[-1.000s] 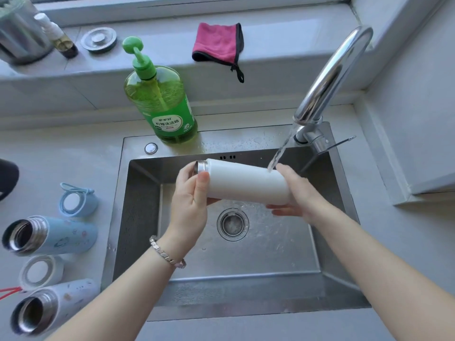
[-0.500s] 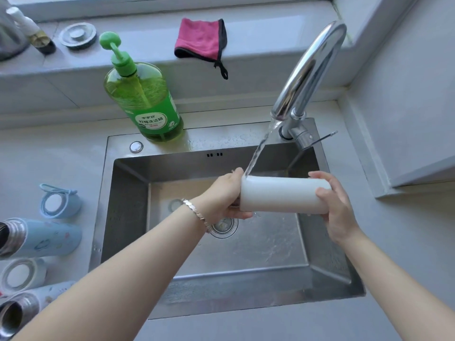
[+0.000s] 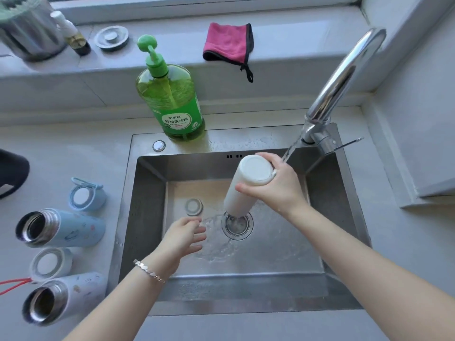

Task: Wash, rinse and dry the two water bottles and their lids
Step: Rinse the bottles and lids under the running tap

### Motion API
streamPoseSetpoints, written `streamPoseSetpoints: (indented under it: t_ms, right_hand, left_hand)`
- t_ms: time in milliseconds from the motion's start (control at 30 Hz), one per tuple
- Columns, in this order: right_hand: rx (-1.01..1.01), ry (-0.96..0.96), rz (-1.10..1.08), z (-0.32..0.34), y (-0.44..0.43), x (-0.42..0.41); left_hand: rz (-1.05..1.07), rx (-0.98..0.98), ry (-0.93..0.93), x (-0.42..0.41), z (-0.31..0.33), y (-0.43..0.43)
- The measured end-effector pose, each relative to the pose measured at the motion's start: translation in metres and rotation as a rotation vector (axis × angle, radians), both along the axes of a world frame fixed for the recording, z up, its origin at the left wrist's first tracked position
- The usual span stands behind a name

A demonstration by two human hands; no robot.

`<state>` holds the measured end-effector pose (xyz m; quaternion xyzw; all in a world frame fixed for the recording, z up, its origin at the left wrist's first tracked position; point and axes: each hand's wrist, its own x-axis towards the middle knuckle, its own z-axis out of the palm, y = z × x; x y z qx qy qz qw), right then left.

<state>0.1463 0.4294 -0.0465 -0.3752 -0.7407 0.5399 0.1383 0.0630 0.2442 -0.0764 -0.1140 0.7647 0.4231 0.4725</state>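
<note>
While the right hand [image 3: 277,190] grips the bottle [image 3: 234,203], the left hand [image 3: 181,236] hovers apart.

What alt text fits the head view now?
The right hand holds a white bottle mouth-down over the sink drain while the tap runs. The left hand hovers open nearby. A blue bottle and a pale bottle lie open at left.

The white cylindrical water bottle [image 3: 246,183] no longer lies level between both grips. It is now tipped nearly upside down, mouth just above the round steel drain [image 3: 237,227] and flat base up. Only the right grip [image 3: 278,188] holds it, near the base. The left grip [image 3: 182,236] has let go and hovers open, low over the sink floor. The tap's water stream [image 3: 291,148] now lands on the right grip instead of the bottle's side.
</note>
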Motion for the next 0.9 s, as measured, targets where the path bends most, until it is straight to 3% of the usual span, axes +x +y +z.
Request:
streamPoseSetpoints:
  t_ms: [167, 333, 500, 600, 667, 700, 767, 833, 900]
  right_hand:
    - [-0.089, 0.073, -0.074, 0.003, 0.014, 0.023]
    - [-0.438, 0.172, -0.235, -0.011, 0.036, 0.064]
    - [-0.711, 0.319, -0.332, -0.029, 0.044, 0.094]
    - [-0.859, 0.405, -0.335, -0.035, 0.042, 0.101]
    - [-0.896, 0.364, -0.294, -0.039, 0.038, 0.099]
    - [-0.865, 0.287, -0.248, -0.041, 0.036, 0.097]
    - [-0.613, 0.030, -0.104, -0.046, 0.033, 0.093]
    - [-0.203, -0.196, 0.035, -0.046, 0.030, 0.088]
    - [0.058, -0.208, 0.275, -0.036, 0.020, 0.079]
  left_hand:
    - [-0.052, 0.057, -0.004, 0.010, 0.004, 0.013]
    - [-0.140, 0.360, -0.157, 0.023, 0.016, 0.048]
    - [-0.201, 0.278, -0.029, 0.028, 0.015, 0.068]
    - [-0.191, 0.375, -0.099, 0.029, 0.019, 0.067]
    - [-0.102, 0.425, -0.051, 0.028, 0.025, 0.067]
    - [-0.068, 0.419, 0.016, 0.026, 0.028, 0.068]
    - [-0.069, 0.387, 0.171, 0.018, 0.034, 0.071]
    - [-0.221, 0.320, 0.411, 0.012, 0.038, 0.075]
    - [-0.442, 0.279, 0.649, 0.012, 0.044, 0.082]
